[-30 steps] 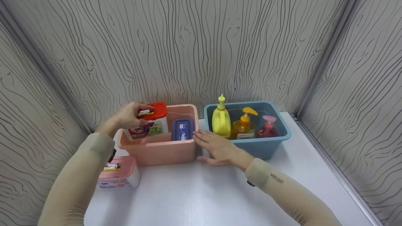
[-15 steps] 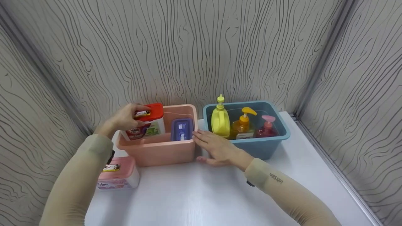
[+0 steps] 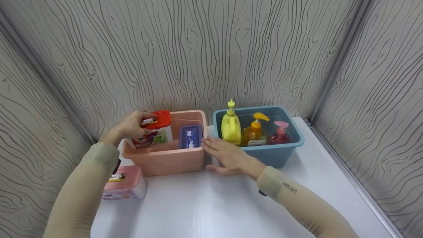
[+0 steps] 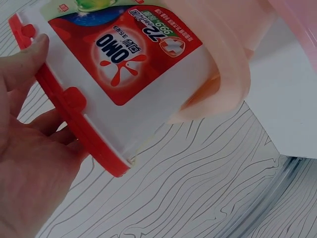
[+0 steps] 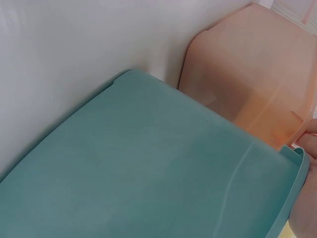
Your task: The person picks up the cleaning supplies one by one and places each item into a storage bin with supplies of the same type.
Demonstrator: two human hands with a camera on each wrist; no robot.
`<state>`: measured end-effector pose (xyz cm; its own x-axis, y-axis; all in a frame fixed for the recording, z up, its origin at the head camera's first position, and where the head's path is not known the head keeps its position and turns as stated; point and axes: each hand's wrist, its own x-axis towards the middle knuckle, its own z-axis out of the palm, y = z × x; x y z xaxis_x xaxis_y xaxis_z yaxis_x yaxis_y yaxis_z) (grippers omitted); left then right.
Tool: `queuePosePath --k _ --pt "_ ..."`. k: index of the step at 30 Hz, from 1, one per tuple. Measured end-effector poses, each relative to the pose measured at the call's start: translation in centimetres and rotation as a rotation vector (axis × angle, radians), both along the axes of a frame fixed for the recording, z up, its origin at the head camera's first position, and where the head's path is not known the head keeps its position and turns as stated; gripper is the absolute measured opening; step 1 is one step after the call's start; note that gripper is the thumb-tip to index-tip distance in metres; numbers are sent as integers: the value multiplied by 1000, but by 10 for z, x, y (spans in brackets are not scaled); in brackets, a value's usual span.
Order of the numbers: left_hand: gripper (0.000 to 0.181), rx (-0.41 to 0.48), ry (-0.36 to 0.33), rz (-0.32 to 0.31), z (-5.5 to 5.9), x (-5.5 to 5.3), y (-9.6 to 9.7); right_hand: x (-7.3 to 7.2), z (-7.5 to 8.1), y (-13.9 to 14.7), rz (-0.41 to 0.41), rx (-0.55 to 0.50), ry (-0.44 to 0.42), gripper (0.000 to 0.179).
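My left hand (image 3: 129, 125) grips the red lid of a white OMO laundry detergent tub (image 3: 162, 136), thumb on the near side and fingers across the top. The tub's lower part is inside the left end of the salmon bin (image 3: 168, 163). In the left wrist view, the tub's red label (image 4: 138, 59) shows just beyond the thumb. A purple-lidded container (image 3: 191, 136) sits at the bin's right end. My right hand (image 3: 231, 157) lies with straight fingers against the bin's right rim; in the right wrist view only part of the hand (image 5: 303, 193) appears.
A blue bin (image 3: 274, 155) stands to the right, holding a yellow bottle (image 3: 231, 129), an amber pump bottle (image 3: 255, 134) and a red pump bottle (image 3: 281, 136). A pink-lidded tub (image 3: 127, 185) stands front left by my left forearm. Patterned walls (image 3: 211, 49) enclose the white table (image 3: 185, 211).
My left hand and the red-lidded tub have sunk slightly lower and shifted a little left in the salmon bin. The right hand keeps its place at the rim.
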<state>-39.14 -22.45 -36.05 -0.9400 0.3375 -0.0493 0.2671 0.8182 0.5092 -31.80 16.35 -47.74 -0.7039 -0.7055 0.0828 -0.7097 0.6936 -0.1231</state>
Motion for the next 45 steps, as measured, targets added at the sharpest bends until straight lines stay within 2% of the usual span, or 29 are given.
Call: queuePosePath --k 10,17,26,37,45 --pt "62 -22 2 13 -1 -2 1 0 1 0 3 -9 -7 87" --pt "63 -42 31 -32 -3 -4 5 -1 1 -1 1 15 8 87" --pt "66 -67 12 16 -6 -6 8 -1 2 -1 3 10 12 88" --pt "66 -91 10 17 -12 -8 12 -1 0 -1 1 -2 3 88" --pt "68 -90 -32 24 -16 -12 14 -1 0 0 20 11 15 88"
